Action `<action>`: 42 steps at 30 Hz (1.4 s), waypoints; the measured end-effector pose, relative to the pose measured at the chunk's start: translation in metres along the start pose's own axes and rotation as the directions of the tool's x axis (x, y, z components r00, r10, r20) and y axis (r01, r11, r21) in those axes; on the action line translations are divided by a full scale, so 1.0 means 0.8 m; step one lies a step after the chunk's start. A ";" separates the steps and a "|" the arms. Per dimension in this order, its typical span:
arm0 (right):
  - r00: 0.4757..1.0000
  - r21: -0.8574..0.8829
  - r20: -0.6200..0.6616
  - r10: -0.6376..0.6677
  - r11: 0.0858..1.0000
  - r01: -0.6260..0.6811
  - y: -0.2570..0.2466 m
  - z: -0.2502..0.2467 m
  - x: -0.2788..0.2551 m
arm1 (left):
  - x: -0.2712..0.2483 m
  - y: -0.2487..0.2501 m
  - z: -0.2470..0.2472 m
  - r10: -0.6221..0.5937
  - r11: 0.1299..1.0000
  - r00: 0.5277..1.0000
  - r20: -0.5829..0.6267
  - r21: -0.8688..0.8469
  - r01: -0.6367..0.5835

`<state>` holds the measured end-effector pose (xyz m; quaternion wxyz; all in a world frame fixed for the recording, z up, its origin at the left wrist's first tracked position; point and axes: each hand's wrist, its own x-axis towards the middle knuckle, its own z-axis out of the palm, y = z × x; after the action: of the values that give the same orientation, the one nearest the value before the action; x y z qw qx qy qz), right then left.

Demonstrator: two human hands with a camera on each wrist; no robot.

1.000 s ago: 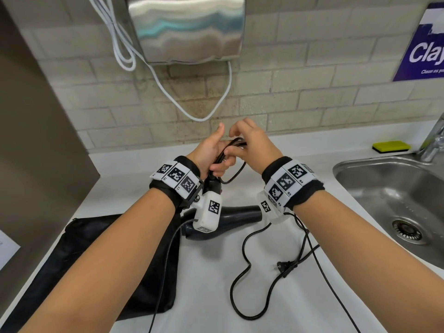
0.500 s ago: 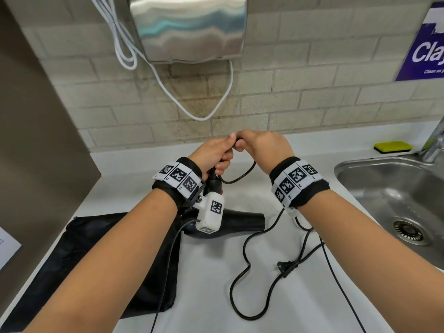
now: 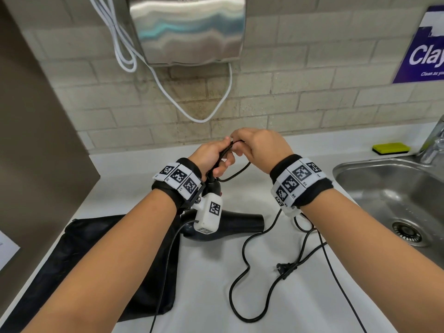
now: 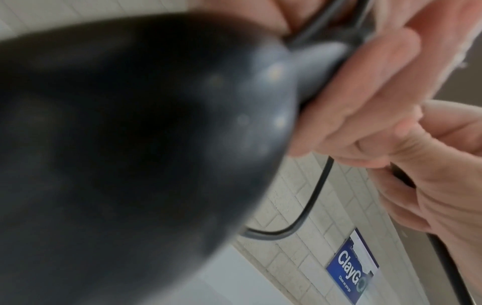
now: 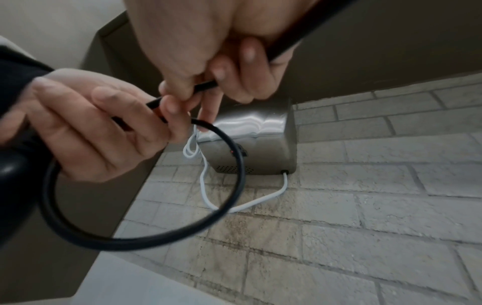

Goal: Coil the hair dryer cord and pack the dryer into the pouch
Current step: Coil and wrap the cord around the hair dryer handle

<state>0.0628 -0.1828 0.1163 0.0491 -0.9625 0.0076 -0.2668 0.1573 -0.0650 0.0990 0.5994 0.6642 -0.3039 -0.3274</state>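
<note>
Left hand [image 3: 211, 156] grips dryer [image 3: 230, 224] handle and cord [image 3: 242, 251] | right hand [image 3: 260, 149] pinches cord | pouch [image 3: 96, 255] flat, left; contents hidden

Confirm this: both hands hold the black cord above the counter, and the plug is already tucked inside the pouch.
Not quite. Both hands, left hand and right hand, do hold the cord, but the plug lies on the counter, outside the pouch. The head view shows it.
</note>
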 end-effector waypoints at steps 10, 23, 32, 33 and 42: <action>0.982 0.112 -0.007 0.191 0.975 -0.189 0.005 0.014 0.002 | -0.003 0.004 0.004 -0.061 0.993 0.974 0.216 0.111 0.037; 0.993 0.322 -0.053 0.104 0.943 -0.082 0.023 0.024 0.003 | -0.003 0.022 0.005 -0.159 0.976 0.979 0.127 0.168 0.137; 0.960 0.473 0.010 0.279 0.845 -0.250 0.033 0.047 -0.015 | -0.006 0.014 -0.002 -0.057 0.995 0.996 0.074 0.081 0.051; 0.950 0.504 0.035 0.309 0.816 -0.284 0.033 0.051 -0.018 | -0.006 0.014 -0.004 -0.059 0.997 0.995 0.085 0.064 0.053; 0.957 0.258 0.044 0.286 0.922 -0.288 0.026 0.051 -0.012 | -0.007 0.030 -0.014 -0.226 0.974 0.944 0.240 0.082 0.213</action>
<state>0.0755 -0.1993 0.0742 0.2142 -0.9368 0.1129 -0.2525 0.1626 -0.0563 0.1238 0.4981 0.6641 -0.3093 -0.4639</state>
